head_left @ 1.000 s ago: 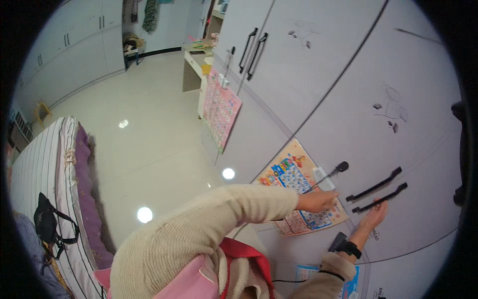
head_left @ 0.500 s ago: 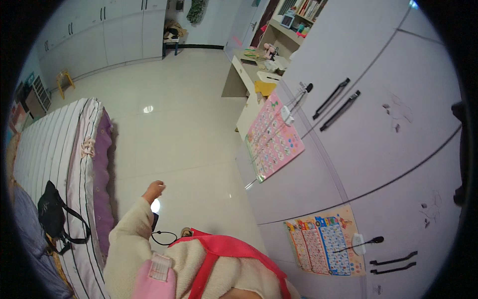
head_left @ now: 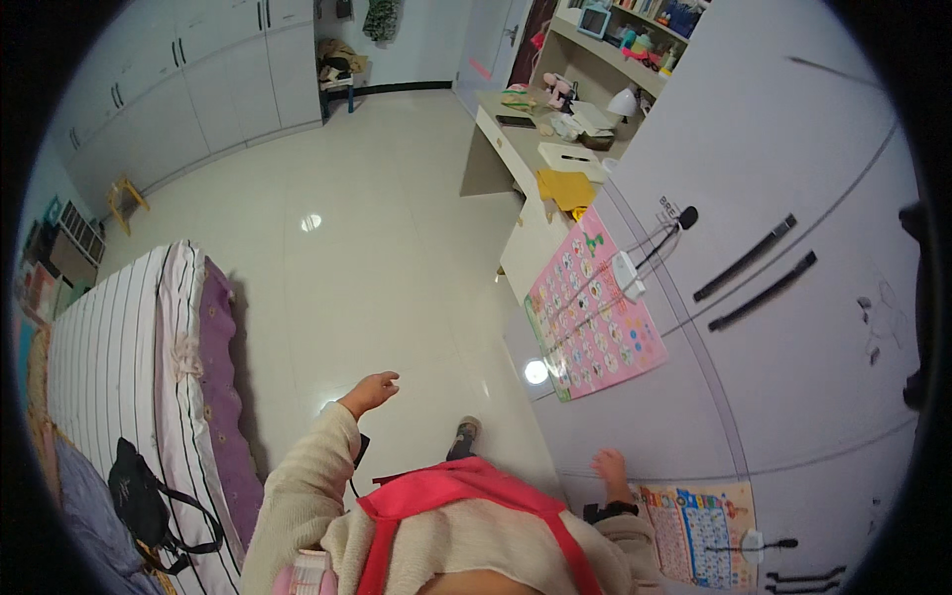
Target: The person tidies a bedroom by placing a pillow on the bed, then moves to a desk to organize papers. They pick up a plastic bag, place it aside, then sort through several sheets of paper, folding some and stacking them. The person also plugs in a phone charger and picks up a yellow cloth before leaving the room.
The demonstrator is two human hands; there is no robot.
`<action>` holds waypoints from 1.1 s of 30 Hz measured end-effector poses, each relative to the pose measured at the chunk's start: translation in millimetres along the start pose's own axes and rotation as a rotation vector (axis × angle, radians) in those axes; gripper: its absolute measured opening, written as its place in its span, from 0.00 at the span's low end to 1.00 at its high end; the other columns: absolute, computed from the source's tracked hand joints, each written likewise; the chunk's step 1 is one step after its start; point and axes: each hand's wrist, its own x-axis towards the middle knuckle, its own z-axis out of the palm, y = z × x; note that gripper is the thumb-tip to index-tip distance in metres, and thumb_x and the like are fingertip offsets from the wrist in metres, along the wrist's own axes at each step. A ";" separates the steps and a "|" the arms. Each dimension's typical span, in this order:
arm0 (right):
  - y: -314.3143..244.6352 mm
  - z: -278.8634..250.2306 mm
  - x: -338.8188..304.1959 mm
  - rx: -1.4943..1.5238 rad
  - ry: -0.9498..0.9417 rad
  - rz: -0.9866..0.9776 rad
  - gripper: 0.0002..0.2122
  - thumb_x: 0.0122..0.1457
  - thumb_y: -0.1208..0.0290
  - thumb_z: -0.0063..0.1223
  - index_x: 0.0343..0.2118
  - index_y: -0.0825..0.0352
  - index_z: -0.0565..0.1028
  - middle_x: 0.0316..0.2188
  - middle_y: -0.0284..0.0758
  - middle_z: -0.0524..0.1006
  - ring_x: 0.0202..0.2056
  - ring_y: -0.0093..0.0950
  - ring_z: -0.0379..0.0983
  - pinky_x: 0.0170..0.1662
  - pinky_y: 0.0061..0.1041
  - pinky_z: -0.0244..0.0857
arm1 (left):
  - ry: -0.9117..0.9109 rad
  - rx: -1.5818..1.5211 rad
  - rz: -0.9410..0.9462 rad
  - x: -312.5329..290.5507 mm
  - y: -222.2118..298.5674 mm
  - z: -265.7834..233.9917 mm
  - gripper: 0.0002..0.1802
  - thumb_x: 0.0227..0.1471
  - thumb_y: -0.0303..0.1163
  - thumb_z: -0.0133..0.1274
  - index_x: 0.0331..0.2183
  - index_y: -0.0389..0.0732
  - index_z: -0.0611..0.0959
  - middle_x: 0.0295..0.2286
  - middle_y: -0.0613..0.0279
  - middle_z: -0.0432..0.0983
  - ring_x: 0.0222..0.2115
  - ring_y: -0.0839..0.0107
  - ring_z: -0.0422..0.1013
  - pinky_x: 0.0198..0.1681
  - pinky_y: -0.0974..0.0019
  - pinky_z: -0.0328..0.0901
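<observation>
Past the bed's near side, my left hand [head_left: 369, 394] hangs over the tiled floor with fingers loosely stretched and nothing in them. My right hand [head_left: 610, 464] is beside the white wardrobe doors [head_left: 615, 421], its fingers apart and holding nothing. Just to its right hangs an orange and blue picture chart [head_left: 699, 535]. Farther up the doors is a pink picture chart [head_left: 600, 322], with a white clip-like box and a black cord on it. I wear a red apron [head_left: 451, 491] over a cream fleece. One shoe [head_left: 466, 432] shows in front of it.
At left stands a bed [head_left: 109, 347] with striped bedding, a purple skirt and a black bag [head_left: 144, 491]. A cluttered desk [head_left: 486, 124] with shelves is ahead at right. White cupboards [head_left: 198, 109], a yellow stool [head_left: 127, 198] and a stool heaped with clothes [head_left: 339, 74] are farther back.
I have moved forward and the view has shifted left, so the wardrobe, desk and charts lie farther right. My right hand has come into view beside the lower chart; my foot shows ahead.
</observation>
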 end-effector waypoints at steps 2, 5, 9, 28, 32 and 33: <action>-11.1 19.6 28.3 0.106 -0.094 0.017 0.11 0.55 0.65 0.42 0.32 0.68 0.70 0.23 0.35 0.73 0.20 0.28 0.71 0.20 0.26 0.64 | 0.026 0.225 -0.062 13.0 -28.1 -12.3 0.21 0.47 0.37 0.48 0.44 0.39 0.72 0.36 0.50 0.73 0.39 0.56 0.69 0.43 0.60 0.62; -45.5 55.1 87.0 -0.273 -0.226 0.402 0.10 0.53 0.67 0.43 0.32 0.69 0.70 0.22 0.34 0.73 0.20 0.29 0.71 0.21 0.28 0.64 | 0.169 0.263 -0.369 8.9 -92.2 -47.1 0.21 0.48 0.36 0.47 0.45 0.39 0.71 0.42 0.49 0.69 0.44 0.55 0.65 0.47 0.59 0.60; -96.2 105.9 154.0 -0.582 -0.379 0.151 0.10 0.50 0.67 0.42 0.26 0.68 0.73 0.21 0.35 0.74 0.22 0.29 0.72 0.24 0.30 0.64 | 0.387 0.109 -0.794 -75.9 -177.4 -75.0 0.20 0.46 0.37 0.48 0.41 0.35 0.73 0.41 0.47 0.69 0.42 0.53 0.66 0.45 0.60 0.61; -325.3 313.3 422.0 -0.426 -0.414 -0.048 0.11 0.49 0.70 0.46 0.32 0.71 0.73 0.24 0.41 0.74 0.23 0.29 0.72 0.26 0.30 0.67 | 0.377 0.450 -0.429 294.1 -299.7 -260.6 0.18 0.46 0.41 0.47 0.34 0.38 0.78 0.35 0.48 0.73 0.38 0.53 0.68 0.42 0.57 0.63; -380.5 329.2 437.0 -0.360 -0.407 0.046 0.14 0.49 0.64 0.50 0.35 0.69 0.72 0.31 0.41 0.74 0.30 0.33 0.72 0.32 0.29 0.65 | 0.193 0.204 -0.425 473.2 -199.9 -332.8 0.21 0.46 0.38 0.50 0.41 0.35 0.74 0.40 0.47 0.71 0.43 0.53 0.66 0.45 0.59 0.62; -400.3 335.3 446.5 -0.465 -0.501 -0.084 0.14 0.49 0.64 0.49 0.35 0.70 0.71 0.31 0.41 0.74 0.31 0.33 0.71 0.33 0.29 0.65 | 0.217 0.247 -0.284 513.4 -160.6 -339.2 0.21 0.46 0.37 0.49 0.42 0.36 0.73 0.39 0.47 0.71 0.42 0.53 0.66 0.45 0.60 0.62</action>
